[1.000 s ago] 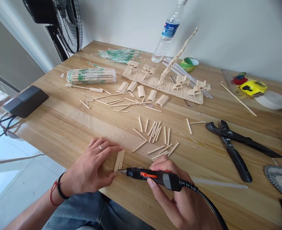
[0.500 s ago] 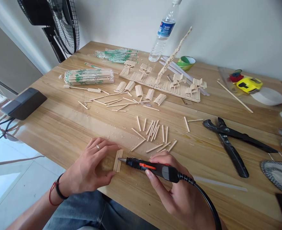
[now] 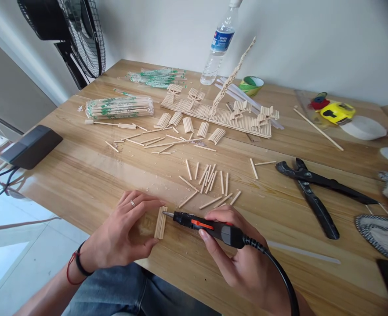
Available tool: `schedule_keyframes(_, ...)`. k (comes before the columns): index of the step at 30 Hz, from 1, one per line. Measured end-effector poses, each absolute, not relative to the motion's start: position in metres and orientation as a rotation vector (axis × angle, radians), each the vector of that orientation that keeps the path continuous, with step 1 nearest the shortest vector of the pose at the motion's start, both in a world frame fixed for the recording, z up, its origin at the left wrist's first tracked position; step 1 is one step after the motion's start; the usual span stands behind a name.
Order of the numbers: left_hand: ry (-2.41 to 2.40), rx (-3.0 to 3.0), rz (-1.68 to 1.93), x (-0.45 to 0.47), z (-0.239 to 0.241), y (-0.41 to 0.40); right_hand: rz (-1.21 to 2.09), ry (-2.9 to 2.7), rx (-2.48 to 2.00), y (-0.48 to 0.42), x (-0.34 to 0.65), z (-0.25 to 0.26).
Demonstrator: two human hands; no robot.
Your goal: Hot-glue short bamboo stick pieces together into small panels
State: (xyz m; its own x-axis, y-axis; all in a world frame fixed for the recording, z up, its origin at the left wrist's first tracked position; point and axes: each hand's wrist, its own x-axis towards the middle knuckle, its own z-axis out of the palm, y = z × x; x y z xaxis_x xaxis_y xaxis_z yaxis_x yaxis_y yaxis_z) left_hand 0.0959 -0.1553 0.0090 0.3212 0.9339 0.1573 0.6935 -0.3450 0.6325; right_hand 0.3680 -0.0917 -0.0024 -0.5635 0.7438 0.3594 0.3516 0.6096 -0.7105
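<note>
Stick panel (image 3: 160,224) lower centre of frame, flat on counter (image 3: 81,184), near its front edge. Left hand (image 3: 121,230): grip closed on panel, thumb and forefinger at its two ends. Right hand (image 3: 246,267): grip closed around pen (image 3: 210,226), tip at panel's upper right; touching or just above, can't tell. Narrow strip of wood up to loose sticks (image 3: 222,182), centre; wider stretch left. Cutters (image 3: 306,176) at right, stick model (image 3: 225,119) upper centre.

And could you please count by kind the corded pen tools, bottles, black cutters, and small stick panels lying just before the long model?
Corded pen tool: 1
Plastic bottle: 1
Black cutter: 1
Small stick panels: 5
Total: 8
</note>
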Motion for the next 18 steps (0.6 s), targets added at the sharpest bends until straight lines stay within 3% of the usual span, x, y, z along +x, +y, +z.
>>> schedule_keyframes(18, 1.517, 2.033, 0.684, 0.0931, 0.0048, -0.1557, 0.829, -2.103, -0.903, -0.0932, 0.3684, 0.0071)
